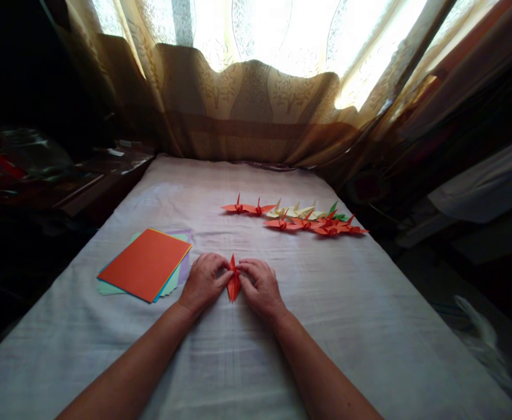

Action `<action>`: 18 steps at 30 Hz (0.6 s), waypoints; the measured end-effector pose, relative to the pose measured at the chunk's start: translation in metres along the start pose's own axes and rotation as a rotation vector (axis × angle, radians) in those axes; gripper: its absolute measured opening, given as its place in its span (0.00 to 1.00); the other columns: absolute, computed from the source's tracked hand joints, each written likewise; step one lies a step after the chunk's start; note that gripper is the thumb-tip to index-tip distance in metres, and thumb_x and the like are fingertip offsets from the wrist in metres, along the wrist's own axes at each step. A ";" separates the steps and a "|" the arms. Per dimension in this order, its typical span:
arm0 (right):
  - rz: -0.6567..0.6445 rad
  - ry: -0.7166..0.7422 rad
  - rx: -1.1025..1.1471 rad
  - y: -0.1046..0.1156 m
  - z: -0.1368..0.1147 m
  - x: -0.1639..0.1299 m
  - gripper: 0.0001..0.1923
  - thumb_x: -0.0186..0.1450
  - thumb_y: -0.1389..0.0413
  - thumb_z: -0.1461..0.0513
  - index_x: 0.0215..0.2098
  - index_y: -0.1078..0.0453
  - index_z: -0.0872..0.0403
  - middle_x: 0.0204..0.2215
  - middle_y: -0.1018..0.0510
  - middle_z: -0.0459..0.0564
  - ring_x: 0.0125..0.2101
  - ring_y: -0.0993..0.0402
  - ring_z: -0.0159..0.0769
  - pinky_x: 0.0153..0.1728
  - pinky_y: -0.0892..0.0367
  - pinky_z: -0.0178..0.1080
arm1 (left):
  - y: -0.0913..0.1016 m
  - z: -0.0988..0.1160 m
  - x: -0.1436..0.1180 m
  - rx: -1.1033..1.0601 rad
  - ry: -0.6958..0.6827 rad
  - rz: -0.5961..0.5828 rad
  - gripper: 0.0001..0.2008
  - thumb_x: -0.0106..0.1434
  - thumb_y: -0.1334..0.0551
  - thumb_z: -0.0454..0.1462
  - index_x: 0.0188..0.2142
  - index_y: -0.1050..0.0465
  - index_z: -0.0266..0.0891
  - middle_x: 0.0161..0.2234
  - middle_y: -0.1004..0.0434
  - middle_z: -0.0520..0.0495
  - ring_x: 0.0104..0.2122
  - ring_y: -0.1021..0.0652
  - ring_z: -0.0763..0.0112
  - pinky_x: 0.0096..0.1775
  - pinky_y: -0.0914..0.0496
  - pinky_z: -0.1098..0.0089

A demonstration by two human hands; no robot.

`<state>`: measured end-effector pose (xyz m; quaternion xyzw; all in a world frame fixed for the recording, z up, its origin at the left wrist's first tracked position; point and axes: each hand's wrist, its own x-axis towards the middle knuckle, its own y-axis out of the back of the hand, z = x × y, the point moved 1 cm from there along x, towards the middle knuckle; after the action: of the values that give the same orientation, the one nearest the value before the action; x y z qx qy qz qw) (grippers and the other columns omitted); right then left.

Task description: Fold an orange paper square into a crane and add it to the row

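Note:
A narrow, pointed piece of folded orange paper [233,287] lies between my hands at the middle of the cloth-covered surface, its tips toward and away from me. My left hand [205,281] pinches its left side with thumb and fingers. From the right, my right hand [260,286] grips the same paper near its upper half, fingers closed. The part under my fingertips is hidden.
A stack of coloured paper sheets [146,263], orange on top, lies to the left. Several folded paper cranes [302,223] in orange, cream and green stand in rows at the back right. A patterned curtain [247,99] hangs behind the white cloth [338,326].

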<state>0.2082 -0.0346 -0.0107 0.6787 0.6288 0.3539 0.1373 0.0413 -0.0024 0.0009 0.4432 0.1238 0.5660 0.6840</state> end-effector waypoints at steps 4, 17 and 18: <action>0.004 0.065 0.143 -0.002 0.001 0.001 0.14 0.63 0.47 0.68 0.41 0.23 0.47 0.40 0.18 0.47 0.43 0.25 0.38 0.48 0.33 0.44 | 0.001 -0.002 -0.002 -0.049 -0.022 0.003 0.05 0.61 0.36 0.36 0.37 0.21 0.43 0.32 0.21 0.49 0.36 0.24 0.64 0.41 0.33 0.65; 0.136 0.135 0.253 -0.007 -0.003 0.001 0.10 0.61 0.40 0.65 0.40 0.22 0.47 0.37 0.21 0.49 0.40 0.25 0.38 0.44 0.28 0.41 | 0.011 0.000 -0.006 -0.176 -0.062 -0.153 0.23 0.70 0.53 0.43 0.32 0.20 0.41 0.31 0.19 0.47 0.33 0.22 0.65 0.39 0.32 0.67; 0.148 0.149 0.222 -0.007 -0.003 0.001 0.10 0.61 0.39 0.65 0.40 0.21 0.47 0.38 0.21 0.49 0.41 0.26 0.38 0.45 0.29 0.42 | 0.011 0.000 -0.005 -0.187 -0.069 -0.159 0.22 0.70 0.52 0.44 0.32 0.20 0.42 0.31 0.19 0.48 0.33 0.22 0.65 0.40 0.32 0.67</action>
<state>0.2015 -0.0336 -0.0127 0.7061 0.6207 0.3406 -0.0122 0.0321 -0.0073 0.0073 0.3856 0.0817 0.5036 0.7688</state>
